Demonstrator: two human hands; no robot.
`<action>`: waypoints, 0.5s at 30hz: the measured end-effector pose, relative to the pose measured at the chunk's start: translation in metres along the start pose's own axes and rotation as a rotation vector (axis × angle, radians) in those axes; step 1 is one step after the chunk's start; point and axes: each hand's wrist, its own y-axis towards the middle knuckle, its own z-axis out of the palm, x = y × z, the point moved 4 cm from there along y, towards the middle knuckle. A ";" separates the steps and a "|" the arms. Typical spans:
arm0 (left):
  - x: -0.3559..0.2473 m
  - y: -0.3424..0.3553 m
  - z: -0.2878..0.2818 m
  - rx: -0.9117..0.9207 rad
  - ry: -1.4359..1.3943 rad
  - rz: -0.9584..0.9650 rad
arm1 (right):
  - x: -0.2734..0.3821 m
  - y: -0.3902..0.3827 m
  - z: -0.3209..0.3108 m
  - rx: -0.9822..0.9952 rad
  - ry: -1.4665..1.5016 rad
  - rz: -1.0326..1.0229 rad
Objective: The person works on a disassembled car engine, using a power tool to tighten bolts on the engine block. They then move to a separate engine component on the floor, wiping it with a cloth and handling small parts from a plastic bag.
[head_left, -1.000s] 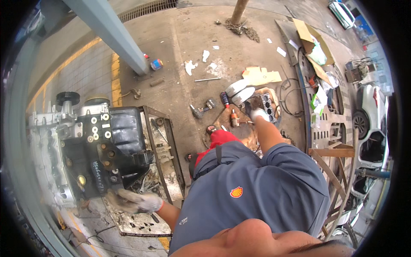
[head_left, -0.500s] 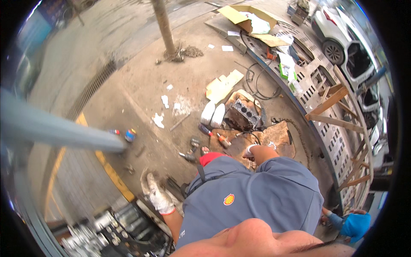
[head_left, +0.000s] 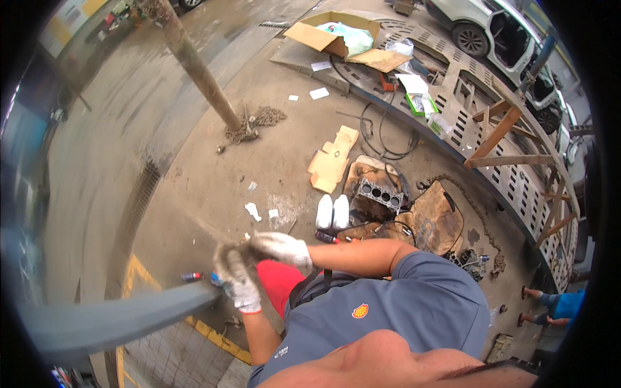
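Observation:
My left hand (head_left: 235, 277) and my right hand (head_left: 282, 249) meet in front of me, left of my body. Both wear whitish knit work gloves with dirty grey fingers. The fingertips touch or overlap, and blur hides their exact grip. Whether some small thing lies between them I cannot tell. A blue object (head_left: 216, 279) shows just beside my left hand, partly covered by it. On the ground beyond my right forearm lie a dark can with a red part (head_left: 326, 237) and two white, shoe-like objects (head_left: 332, 212). An engine block (head_left: 381, 196) with round bores rests on stained cardboard (head_left: 432, 216).
A grey metal bar (head_left: 129, 317) reaches in from the left, close to my left hand. A rusty post (head_left: 194, 71) stands ahead. To the right run a slotted metal ramp (head_left: 466, 126) and a wooden frame (head_left: 501, 132). Another person (head_left: 566, 307) is at the far right.
My right hand has come left from beside the cardboard to meet my left hand. My left hand has risen away from the engine parts at lower left. The view has shifted.

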 end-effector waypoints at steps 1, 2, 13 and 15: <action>0.027 0.021 0.014 0.037 -0.019 -0.033 | -0.005 0.014 0.008 -0.090 0.071 -0.003; 0.067 0.042 0.028 0.068 -0.033 -0.066 | -0.001 0.032 0.019 -0.172 0.145 -0.004; 0.411 0.301 0.200 0.794 0.088 -0.090 | -0.011 0.293 -0.087 -0.752 0.077 0.083; 0.360 0.361 0.195 0.457 0.303 0.667 | 0.024 0.329 -0.093 -0.808 0.063 0.142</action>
